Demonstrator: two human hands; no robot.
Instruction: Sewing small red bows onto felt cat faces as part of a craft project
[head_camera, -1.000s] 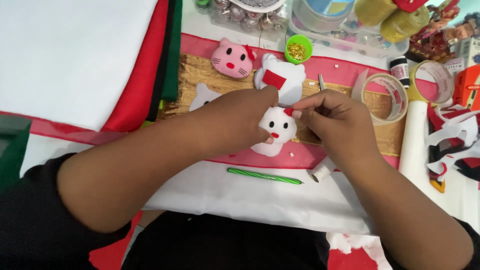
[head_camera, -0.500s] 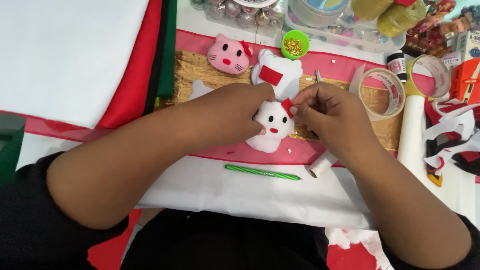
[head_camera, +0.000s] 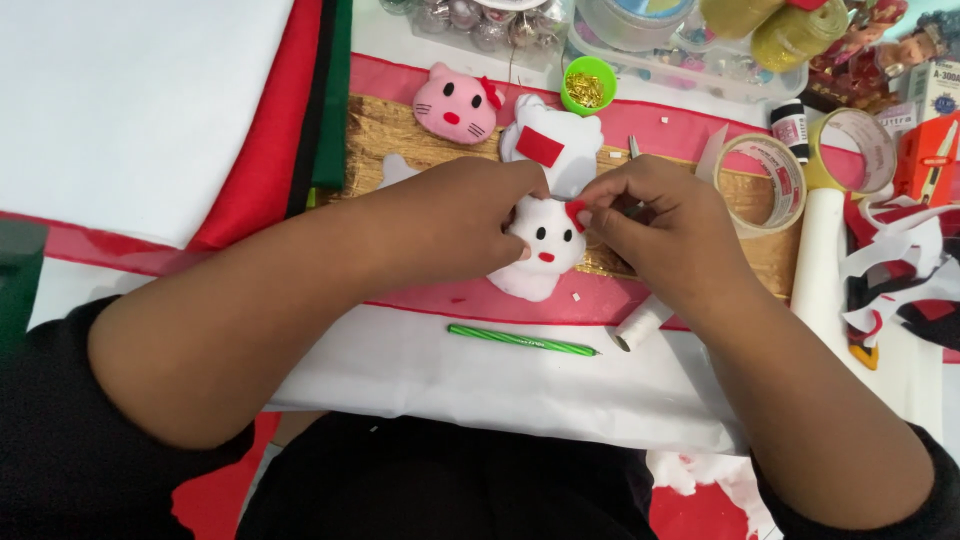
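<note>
White felt cat head (head_camera: 540, 250) at the middle of the pink strip (head_camera: 640, 300), black eyes and red mouth facing up. Left hand (head_camera: 455, 220) curled over its left side, fingers closed against the felt, holding it down. Right hand (head_camera: 655, 225) at its upper right edge — thumb and forefinger pinched together on a small red piece (head_camera: 577, 213), pressed to the head near the ear. Just above the cat head, touching it: a second white felt shape (head_camera: 560, 150) with a red rectangle on it. Up and to the left of the cat head, a pink cat head (head_camera: 455, 103) with a red bow. Above and a little right, a green cup (head_camera: 588, 85) of gold bits. Right of the cat head, past the right hand — two tape rolls (head_camera: 770, 180) and a white tube (head_camera: 820, 260). Below the cat head, on white cloth (head_camera: 480, 370), a green pen (head_camera: 520, 340), and a small white spool (head_camera: 640, 325) just beside its tip. Far left of the cat head, stacked red, black and green felt sheets (head_camera: 300, 110).
</note>
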